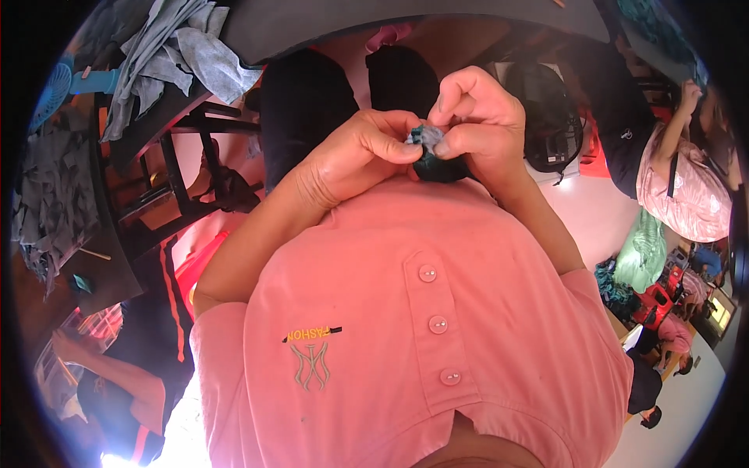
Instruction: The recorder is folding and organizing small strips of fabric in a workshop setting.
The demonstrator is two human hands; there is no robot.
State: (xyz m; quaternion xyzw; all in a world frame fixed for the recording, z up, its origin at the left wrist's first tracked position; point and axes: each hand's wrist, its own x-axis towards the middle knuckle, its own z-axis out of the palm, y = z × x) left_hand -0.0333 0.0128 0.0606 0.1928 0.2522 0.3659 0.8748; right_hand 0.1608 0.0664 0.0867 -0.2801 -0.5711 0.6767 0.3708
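Observation:
In front of my chest, both hands work on a small piece of gathered fabric (426,139), dark green with a fuzzy grey edge. My left hand (363,150) pinches its left side between thumb and fingertips. From the other side, the thumb of my right hand (488,129) presses on the grey edge, and its forefinger curls just above. A darker part of the fabric (438,168) hangs below the fingers. Whether a thread or needle is between the fingertips is too small to tell.
Grey cloth strips (168,58) drape over a dark table at the upper left, near a blue fan (56,92). More grey pieces (58,191) lie at the left. A black backpack (542,113) is at the right. Other people sit on both sides.

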